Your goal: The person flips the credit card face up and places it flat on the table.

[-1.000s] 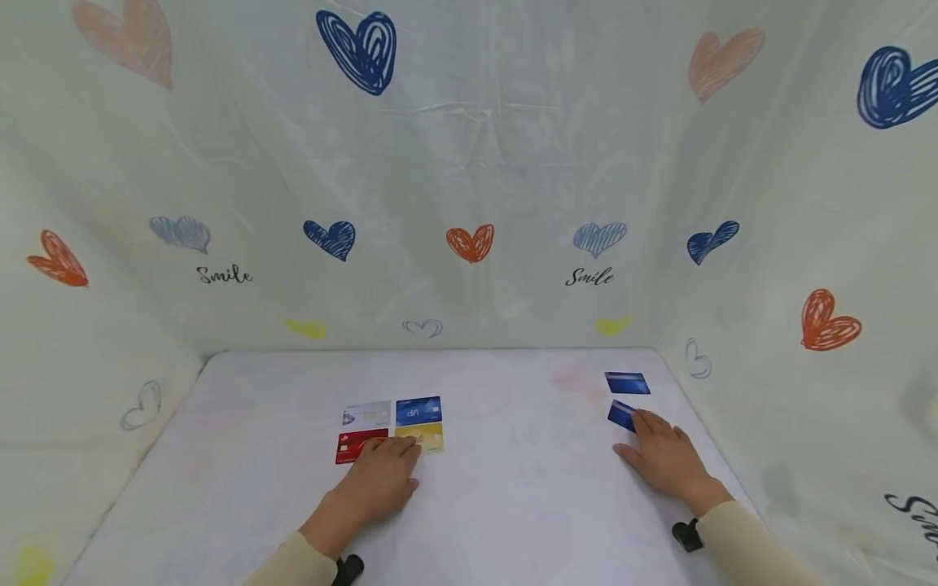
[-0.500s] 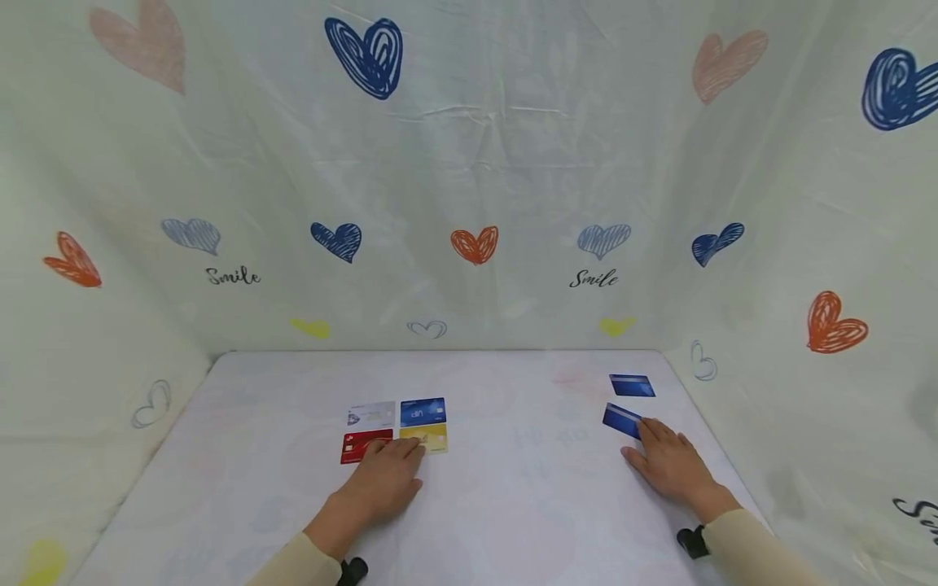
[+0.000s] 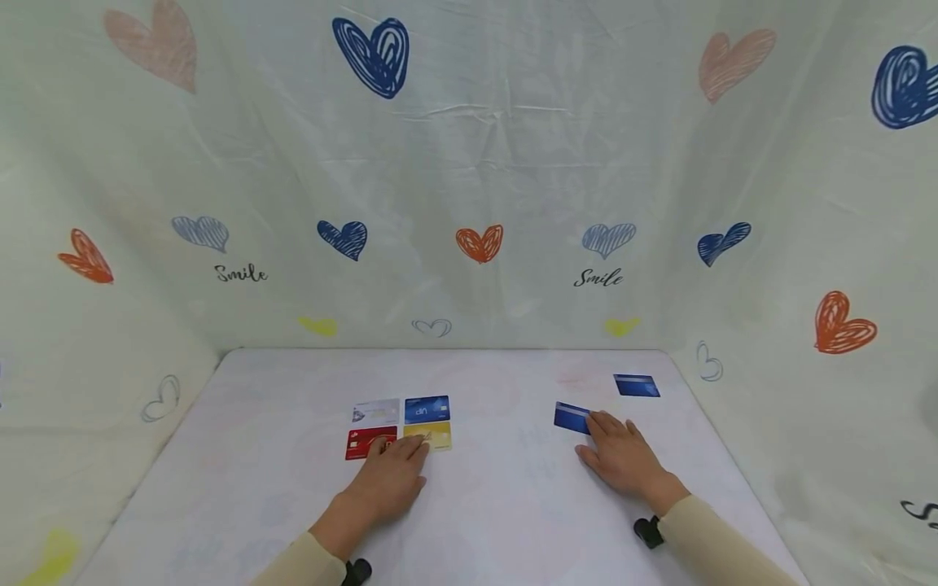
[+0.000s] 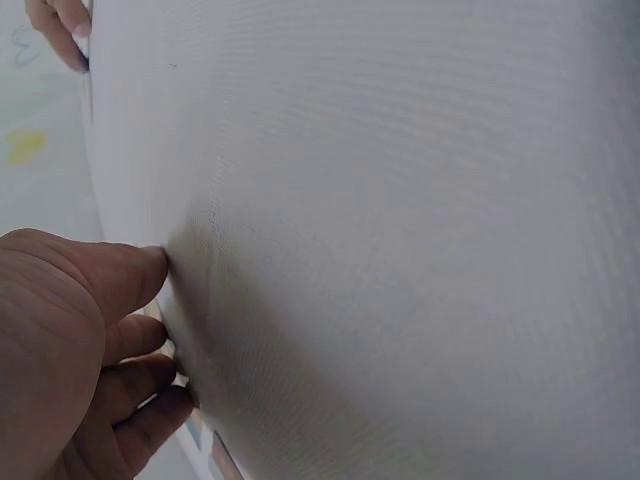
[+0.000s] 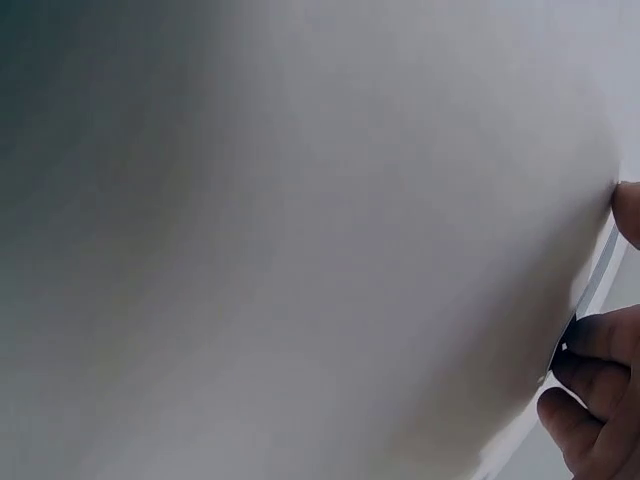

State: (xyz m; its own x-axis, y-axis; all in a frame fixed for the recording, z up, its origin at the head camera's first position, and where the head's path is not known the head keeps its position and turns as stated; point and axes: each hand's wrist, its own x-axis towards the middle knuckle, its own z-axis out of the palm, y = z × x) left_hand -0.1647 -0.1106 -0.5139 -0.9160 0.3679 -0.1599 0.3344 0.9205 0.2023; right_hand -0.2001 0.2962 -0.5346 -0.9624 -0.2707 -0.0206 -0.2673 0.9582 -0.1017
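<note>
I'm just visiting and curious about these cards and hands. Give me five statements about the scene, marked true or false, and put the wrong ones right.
1. The right hand touches a blue card. True.
2. The left hand is lifting a card into the air. False: its fingers lie over the red card and the yellow card.
3. The pale card lies beyond the red card, seen from the person. True.
4. All the cards form one block. False: four do, while two blue ones lie apart to the right.
5. The far right card is untouched by either hand. True.
</note>
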